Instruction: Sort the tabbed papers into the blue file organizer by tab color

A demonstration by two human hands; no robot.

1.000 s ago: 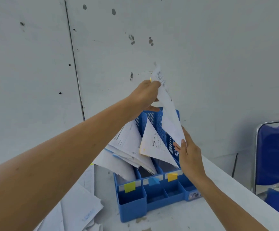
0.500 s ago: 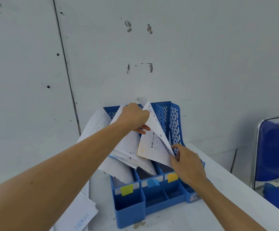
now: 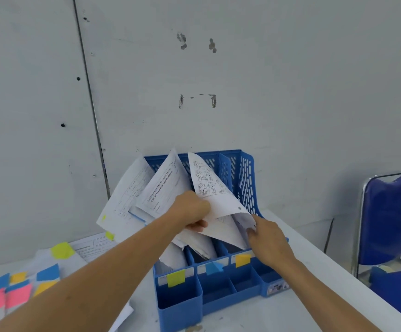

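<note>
I'm in a plain office or back room. A blue file organizer stuffed with printed forms stands on my white tabletop, against a bare, scuffed grey wall. More papers with coloured sticky tabs lie near left. A blue padded chair with a metal frame sits right.

One head camera, wide-angle, facing forward and down

It looks from the person's head toward the grey wall, close above the white table; both forearms come in from the bottom edge, and the left hand and right hand meet at the tabbed papers over the blue file organizer, just below the middle of the view
</note>
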